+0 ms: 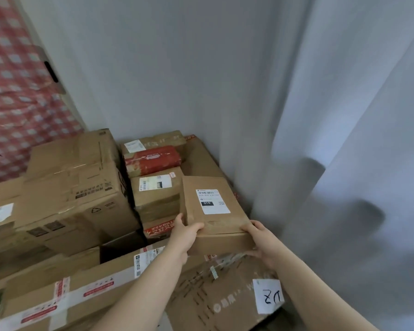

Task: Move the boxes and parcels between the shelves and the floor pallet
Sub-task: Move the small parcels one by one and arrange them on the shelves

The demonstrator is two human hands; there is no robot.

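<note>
Head view: the left grip (185, 231) and right grip (261, 242) are each clamped on a near corner of the labelled cardboard parcel (215, 223), thumbs on top, probably to share its weight and keep the label facing up. The parcel reaches away beyond both grips, over a taped carton (215, 299) lying under them; whether its far end rests on the stack is unclear. A red-wrapped parcel (152, 160) sits farther beyond the left grip, and a pale curtain (344, 139) hangs right of the right grip
</note>
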